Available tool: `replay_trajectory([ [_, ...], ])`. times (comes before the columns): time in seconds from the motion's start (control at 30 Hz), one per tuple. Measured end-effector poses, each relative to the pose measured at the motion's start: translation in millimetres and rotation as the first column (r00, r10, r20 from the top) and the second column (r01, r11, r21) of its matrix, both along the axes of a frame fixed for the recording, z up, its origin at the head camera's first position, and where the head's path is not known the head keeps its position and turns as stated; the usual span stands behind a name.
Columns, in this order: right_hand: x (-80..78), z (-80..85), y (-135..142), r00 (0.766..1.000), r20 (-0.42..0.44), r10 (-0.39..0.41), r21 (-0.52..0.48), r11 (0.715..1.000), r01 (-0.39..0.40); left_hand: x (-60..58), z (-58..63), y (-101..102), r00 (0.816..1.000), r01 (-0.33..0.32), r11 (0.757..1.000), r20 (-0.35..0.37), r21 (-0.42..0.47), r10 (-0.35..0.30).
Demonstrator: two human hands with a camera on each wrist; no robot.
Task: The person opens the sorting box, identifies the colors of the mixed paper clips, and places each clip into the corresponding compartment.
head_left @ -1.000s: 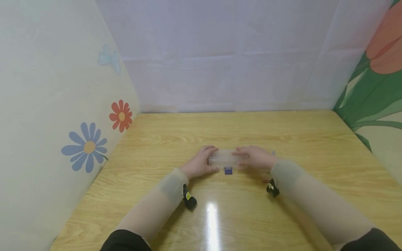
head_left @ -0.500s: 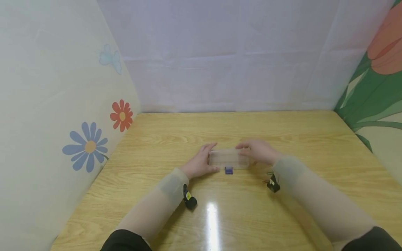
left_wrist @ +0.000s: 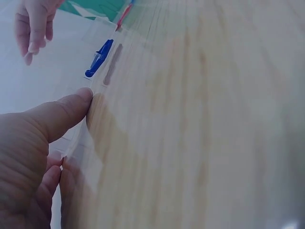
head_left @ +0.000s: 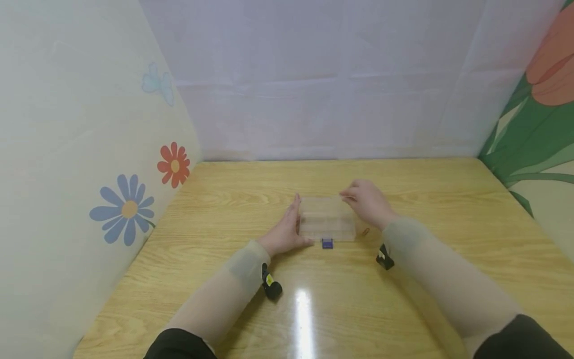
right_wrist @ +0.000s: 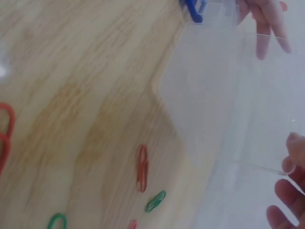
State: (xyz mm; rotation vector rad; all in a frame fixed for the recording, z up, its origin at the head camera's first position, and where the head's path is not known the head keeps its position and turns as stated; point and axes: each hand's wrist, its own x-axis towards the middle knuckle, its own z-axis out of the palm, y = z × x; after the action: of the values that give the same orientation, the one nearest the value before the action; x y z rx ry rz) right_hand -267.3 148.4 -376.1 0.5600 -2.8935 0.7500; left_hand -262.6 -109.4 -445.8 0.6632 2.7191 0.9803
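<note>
A clear plastic box (head_left: 327, 231) with a blue latch (head_left: 328, 244) on its front sits on the wooden table. My left hand (head_left: 283, 235) holds the box's left end, thumb at the front corner and fingers along the side. With thumb and fingers, my right hand (head_left: 366, 202) pinches the right corner of the clear lid (right_wrist: 267, 105), which stands raised and tilted back from the box. In the left wrist view the latch hangs loose beside my left thumb (left_wrist: 71, 107). No contents can be made out through the plastic.
Right of the box lie several paper clips: a red one (right_wrist: 143, 169), a green one (right_wrist: 155, 201) and a larger red one (right_wrist: 5, 138) among them. A white cloth (head_left: 336, 99) rises behind the table, and a flower-patterned panel (head_left: 112, 124) stands at the left.
My right hand has shifted from the box's right end up and back, and the lid has swung open with it. The left hand stays at the left end, its fingers now straighter.
</note>
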Motion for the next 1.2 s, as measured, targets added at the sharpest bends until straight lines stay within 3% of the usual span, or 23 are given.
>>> replay_trajectory([
  [0.1, -2.8, 0.0, -1, 0.999, -0.032, -0.017, 0.003, 1.0, 0.017, 0.1, 0.3, 0, 1.0, 0.002, 1.0, -0.004, 0.006, -0.002],
  [0.23, -4.8, 0.7, -2, 0.999, -0.002, -0.048, -0.022, 0.999, 0.048, -0.8, 0.2, 0, 0.999, 0.019, 1.0, -0.042, 0.013, -0.019],
  [0.43, -10.5, -2.4, -3, 0.997, 0.025, -0.073, 0.028, 0.997, 0.073, -2.5, -1.3, 0, 0.996, 0.041, 0.999, -0.08, -0.004, -0.042],
  [0.83, -22.2, -10.3, -4, 0.981, 0.176, -0.083, -0.019, 0.996, 0.087, -0.9, -1.0, 1, 0.998, 0.049, 0.998, -0.036, -0.035, -0.05],
  [1.2, -23.5, -19.0, -5, 0.946, 0.321, -0.054, -0.013, 0.998, 0.061, -1.3, -3.1, -1, 1.0, 0.018, 0.999, -0.021, -0.041, -0.019],
])
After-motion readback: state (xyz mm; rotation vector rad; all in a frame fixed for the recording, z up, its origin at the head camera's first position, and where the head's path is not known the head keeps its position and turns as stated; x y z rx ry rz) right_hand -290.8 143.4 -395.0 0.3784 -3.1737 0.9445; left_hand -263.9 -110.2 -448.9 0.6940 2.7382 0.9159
